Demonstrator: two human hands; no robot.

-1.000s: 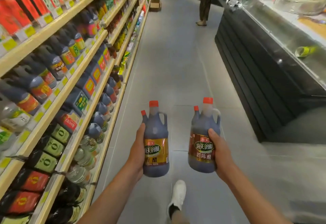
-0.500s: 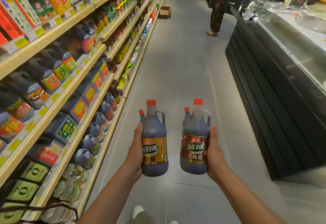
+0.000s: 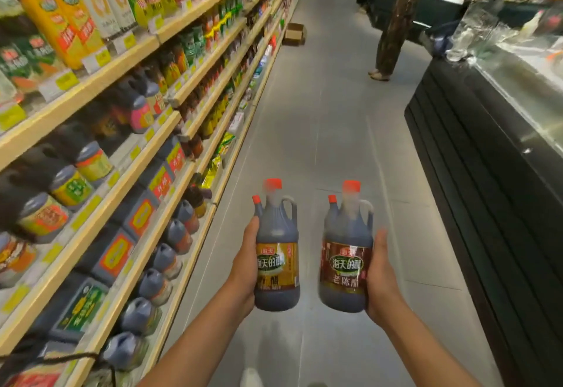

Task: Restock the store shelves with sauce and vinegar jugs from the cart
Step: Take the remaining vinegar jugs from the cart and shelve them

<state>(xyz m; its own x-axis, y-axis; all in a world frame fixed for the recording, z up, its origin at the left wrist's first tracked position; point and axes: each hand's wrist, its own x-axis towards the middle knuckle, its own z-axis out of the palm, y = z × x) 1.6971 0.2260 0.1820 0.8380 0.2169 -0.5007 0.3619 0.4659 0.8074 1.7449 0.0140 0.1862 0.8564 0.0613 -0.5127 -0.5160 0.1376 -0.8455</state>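
My left hand (image 3: 245,268) grips a dark vinegar jug with a yellow label (image 3: 275,260) and red caps, held upright in front of me. My right hand (image 3: 380,277) grips a second dark vinegar jug with a dark red label (image 3: 345,268), also upright, a little to the right of the first. Both jugs hang over the grey aisle floor. The store shelves (image 3: 100,194) run along my left, packed with dark sauce jugs and bottles. The cart is out of view.
A person (image 3: 393,27) stands far up the aisle on the right side. A cardboard box (image 3: 294,34) lies on the floor by the shelves farther on. A long dark counter (image 3: 487,179) with a glass top lines the right.
The view has moved forward along the aisle and tilted up; shelf items slid back past me. Both hands keep hold of their jugs, which stay side by side.
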